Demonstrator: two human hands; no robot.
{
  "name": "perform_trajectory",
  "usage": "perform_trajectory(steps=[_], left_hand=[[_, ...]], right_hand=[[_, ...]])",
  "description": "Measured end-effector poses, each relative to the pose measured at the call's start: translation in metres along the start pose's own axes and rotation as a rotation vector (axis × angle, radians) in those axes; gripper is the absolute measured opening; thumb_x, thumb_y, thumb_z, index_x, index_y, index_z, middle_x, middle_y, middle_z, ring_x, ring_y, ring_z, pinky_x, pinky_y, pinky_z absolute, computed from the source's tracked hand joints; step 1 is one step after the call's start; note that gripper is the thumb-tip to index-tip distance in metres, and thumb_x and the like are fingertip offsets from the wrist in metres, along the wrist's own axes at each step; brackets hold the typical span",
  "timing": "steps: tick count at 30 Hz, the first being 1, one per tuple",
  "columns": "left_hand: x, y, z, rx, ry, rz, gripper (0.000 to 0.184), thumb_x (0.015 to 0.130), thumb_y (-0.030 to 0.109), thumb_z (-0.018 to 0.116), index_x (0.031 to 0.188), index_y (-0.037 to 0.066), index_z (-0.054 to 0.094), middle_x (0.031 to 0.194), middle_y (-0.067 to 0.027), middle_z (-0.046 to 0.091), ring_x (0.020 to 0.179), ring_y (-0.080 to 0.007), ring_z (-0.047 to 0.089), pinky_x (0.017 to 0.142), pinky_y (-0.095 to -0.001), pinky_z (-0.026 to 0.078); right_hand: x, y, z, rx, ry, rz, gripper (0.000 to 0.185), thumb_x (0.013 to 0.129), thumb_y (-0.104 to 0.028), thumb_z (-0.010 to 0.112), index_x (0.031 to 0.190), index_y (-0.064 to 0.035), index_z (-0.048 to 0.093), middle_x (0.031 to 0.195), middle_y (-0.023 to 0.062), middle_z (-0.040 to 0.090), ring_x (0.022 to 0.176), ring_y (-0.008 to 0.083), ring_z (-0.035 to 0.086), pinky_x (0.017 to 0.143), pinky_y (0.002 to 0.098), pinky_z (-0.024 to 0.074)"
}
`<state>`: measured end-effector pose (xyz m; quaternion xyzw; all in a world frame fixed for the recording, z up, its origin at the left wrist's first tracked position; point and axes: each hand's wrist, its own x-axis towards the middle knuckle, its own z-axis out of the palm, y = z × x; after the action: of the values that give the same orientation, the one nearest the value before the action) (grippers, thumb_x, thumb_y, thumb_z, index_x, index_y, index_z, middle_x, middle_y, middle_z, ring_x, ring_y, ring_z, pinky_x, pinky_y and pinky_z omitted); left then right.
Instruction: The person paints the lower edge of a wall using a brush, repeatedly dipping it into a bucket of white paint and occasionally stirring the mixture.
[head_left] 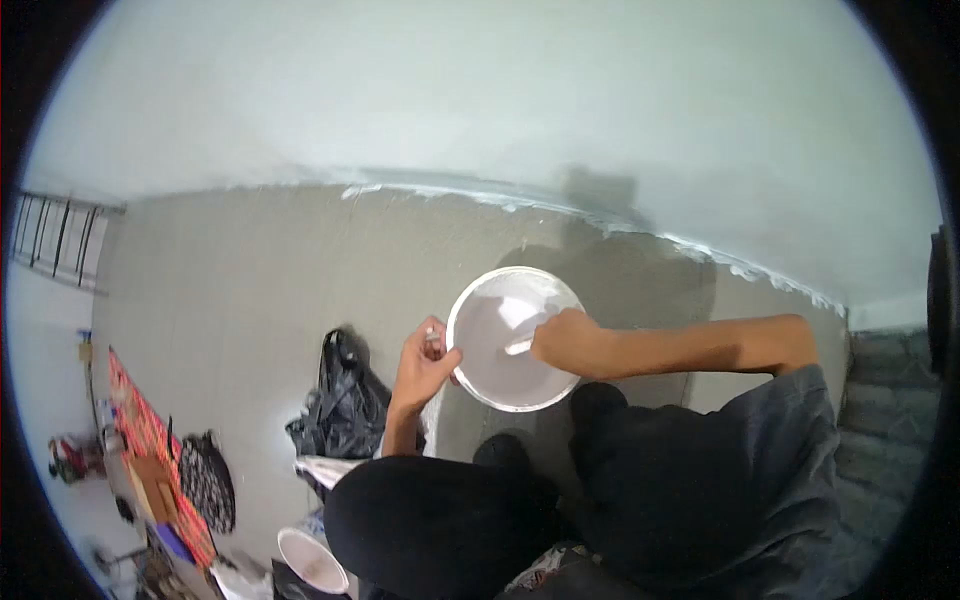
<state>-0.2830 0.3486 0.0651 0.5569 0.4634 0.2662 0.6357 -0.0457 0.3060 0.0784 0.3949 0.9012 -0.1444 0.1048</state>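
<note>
A round white bucket stands in front of my knees, with a pale, smooth substance inside. My left hand is at the bucket's left rim, its thumb over the edge and its fingers curled round the outside. Over the right part of the opening, my right hand is closed on a small white tool that points left into the bucket. Most of the tool is hidden by the hand, so its kind cannot be made out.
A pale wall meets the grey floor beyond the bucket, with white smears along the joint. A black bag lies left of my knee, near a smaller white bucket. Steps are at the right.
</note>
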Motion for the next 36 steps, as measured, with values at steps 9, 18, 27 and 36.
perform_trajectory(steps=[9,18,27,36], left_hand=[[-0.009,0.014,0.014,0.137,0.082,-0.039,0.012,0.075,0.000,0.056,0.080,0.004,0.046,0.059,-0.0011,0.054,0.050,-0.0051,0.051,0.044,-0.0207,0.042],[-0.018,0.000,0.006,0.073,0.210,-0.007,0.014,0.077,-0.002,0.054,0.086,0.004,0.046,0.067,-0.0012,0.057,0.057,-0.0040,0.051,0.047,-0.0197,0.040],[-0.044,-0.043,-0.036,0.025,0.380,0.043,0.016,0.076,-0.003,0.056,0.087,0.004,0.046,0.068,0.0022,0.049,0.062,-0.0040,0.044,0.055,-0.0187,0.036],[-0.069,-0.072,-0.050,-0.090,0.319,0.082,0.023,0.074,-0.006,0.057,0.090,0.005,0.045,0.073,0.0011,0.052,0.062,-0.0037,0.046,0.055,-0.0171,0.034]], right_hand=[[0.017,0.009,-0.005,0.017,-0.048,-0.099,0.012,0.075,-0.008,0.058,0.081,-0.0045,0.067,0.075,0.0109,0.065,0.075,0.0254,0.066,0.061,0.0356,0.0522],[-0.069,0.047,-0.035,0.441,0.192,0.069,0.021,0.085,-0.020,0.054,0.075,-0.0035,0.063,0.073,0.0146,0.063,0.064,0.0238,0.062,0.056,0.0359,0.0480],[-0.138,0.021,0.055,2.074,0.594,0.510,0.031,0.093,-0.038,0.047,0.081,-0.0092,0.048,0.062,-0.0072,0.039,0.050,0.0022,0.034,0.040,0.0201,0.0248],[-0.045,0.068,0.133,2.577,1.000,0.505,0.024,0.093,-0.030,0.048,0.077,-0.0129,0.041,0.062,-0.0075,0.036,0.050,0.0019,0.032,0.040,0.0178,0.0204]])
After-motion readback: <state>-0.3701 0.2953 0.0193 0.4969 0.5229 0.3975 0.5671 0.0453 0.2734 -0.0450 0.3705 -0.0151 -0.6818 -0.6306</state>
